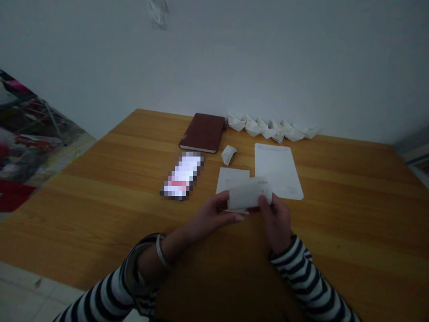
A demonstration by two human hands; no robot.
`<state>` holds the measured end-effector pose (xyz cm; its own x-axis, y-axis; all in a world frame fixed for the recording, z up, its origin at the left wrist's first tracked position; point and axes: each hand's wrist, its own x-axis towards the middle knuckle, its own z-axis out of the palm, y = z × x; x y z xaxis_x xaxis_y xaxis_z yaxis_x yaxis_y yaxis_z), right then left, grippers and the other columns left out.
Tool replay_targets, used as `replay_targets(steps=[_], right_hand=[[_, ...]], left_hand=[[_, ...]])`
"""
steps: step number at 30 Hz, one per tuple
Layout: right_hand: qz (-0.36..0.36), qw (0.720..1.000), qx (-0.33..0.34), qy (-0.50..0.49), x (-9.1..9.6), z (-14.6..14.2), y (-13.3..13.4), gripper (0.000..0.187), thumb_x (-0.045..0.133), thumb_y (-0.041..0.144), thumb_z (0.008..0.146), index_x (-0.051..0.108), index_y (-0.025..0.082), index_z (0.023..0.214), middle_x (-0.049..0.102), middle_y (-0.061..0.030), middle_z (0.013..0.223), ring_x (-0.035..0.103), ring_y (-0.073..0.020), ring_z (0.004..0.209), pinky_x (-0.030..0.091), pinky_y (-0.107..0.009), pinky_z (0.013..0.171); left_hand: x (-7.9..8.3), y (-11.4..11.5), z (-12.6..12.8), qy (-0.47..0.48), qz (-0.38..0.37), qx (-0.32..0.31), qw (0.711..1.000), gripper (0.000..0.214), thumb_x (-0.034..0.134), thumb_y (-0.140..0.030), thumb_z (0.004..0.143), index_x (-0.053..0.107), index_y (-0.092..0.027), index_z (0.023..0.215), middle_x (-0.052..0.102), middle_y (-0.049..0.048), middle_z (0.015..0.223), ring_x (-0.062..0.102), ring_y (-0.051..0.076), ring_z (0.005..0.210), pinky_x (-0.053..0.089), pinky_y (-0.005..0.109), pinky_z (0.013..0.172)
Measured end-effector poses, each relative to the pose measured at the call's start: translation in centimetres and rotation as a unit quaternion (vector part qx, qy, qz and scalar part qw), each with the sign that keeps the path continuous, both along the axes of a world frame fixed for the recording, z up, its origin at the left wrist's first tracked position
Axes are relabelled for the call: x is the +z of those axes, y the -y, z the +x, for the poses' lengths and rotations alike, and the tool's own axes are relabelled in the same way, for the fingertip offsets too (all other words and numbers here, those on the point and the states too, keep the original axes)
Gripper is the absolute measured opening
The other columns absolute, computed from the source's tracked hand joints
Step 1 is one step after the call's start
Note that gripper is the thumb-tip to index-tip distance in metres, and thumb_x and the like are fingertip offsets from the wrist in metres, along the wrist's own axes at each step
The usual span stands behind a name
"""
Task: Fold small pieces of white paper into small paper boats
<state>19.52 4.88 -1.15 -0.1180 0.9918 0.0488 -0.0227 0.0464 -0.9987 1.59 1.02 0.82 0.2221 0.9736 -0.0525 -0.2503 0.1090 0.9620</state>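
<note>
White folded paper (250, 194) is held just above the wooden table (351, 223), pinched between both hands: the left hand (212, 214) closes thumb and fingers on one end, and the right hand (276, 221) grips the other, an even hold that steadies the paper. Just beyond lie a small sheet (233, 179) and a larger sheet (278, 172), with a row of paper boats (268, 127) farther off, beside a brown notebook (202, 133).
</note>
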Motion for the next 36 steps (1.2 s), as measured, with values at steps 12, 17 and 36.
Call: replay_targets(steps=[12,17,36], right_hand=[[0.012,0.996,0.031,0.08,-0.7,-0.2,0.9,0.029,0.066,0.044,0.086,0.06,0.018,0.073,0.058,0.0037,0.049,0.053,-0.0108,0.039,0.043,-0.021,0.038],[0.008,0.996,-0.015,0.083,-0.7,-0.2,1.0,0.032,0.063,0.046,0.088,0.057,0.019,0.07,0.055,0.0051,0.046,0.05,-0.0103,0.035,0.04,-0.021,0.035],[0.111,0.989,-0.013,0.099,-0.1,0.3,0.8,0.022,0.057,0.038,0.091,0.067,0.019,0.086,0.066,-0.0023,0.074,0.059,-0.017,0.067,0.049,-0.028,0.06]], left_hand=[[-1.1,0.3,1.2,0.017,-0.014,0.133,0.991,0.071,0.057,-0.038,0.093,0.02,-0.032,0.153,0.046,0.0075,0.149,0.046,0.026,0.132,0.035,0.043,0.111],[-1.0,0.6,1.4,-0.007,-0.047,0.085,0.995,0.054,0.053,-0.045,0.094,0.045,-0.023,0.143,0.057,0.0099,0.136,0.052,0.029,0.123,0.039,0.044,0.107],[-0.8,0.0,0.8,0.147,-0.164,0.049,0.974,0.037,0.06,-0.042,0.091,0.067,-0.011,0.109,0.071,0.0135,0.096,0.064,0.025,0.096,0.051,0.039,0.085]])
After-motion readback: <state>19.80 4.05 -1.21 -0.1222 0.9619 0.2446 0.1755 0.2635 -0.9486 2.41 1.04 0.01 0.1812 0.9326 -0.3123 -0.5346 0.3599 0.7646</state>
